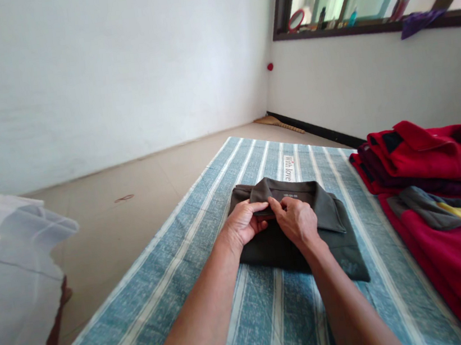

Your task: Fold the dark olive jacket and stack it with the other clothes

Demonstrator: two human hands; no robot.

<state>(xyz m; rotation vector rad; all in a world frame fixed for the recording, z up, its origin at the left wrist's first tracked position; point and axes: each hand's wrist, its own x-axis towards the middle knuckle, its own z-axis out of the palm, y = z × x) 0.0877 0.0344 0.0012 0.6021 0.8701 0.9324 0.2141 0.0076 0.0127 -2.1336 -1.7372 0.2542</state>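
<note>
A dark olive-grey collared shirt (332, 238) lies folded in front of me on a blue-and-white striped cloth (175, 270). Its collar faces up at the far side, with pale size print showing inside the neck. My left hand (247, 221) pinches the left collar edge between thumb and fingers. Close beside it, my right hand (296, 217) has its thumb and bent index finger on the same collar edge near the front opening. The fingertips of both hands almost meet there. Part of the shirt front is hidden under my hands and wrists.
Folded red and dark garments (435, 151) are stacked at the right, beside a magenta garment (449, 257) with grey and yellow parts. White sheer fabric (11, 280) hangs at the left. A window sill (343, 28) holds a small mirror and bottles. A hand broom (279, 122) lies in the corner.
</note>
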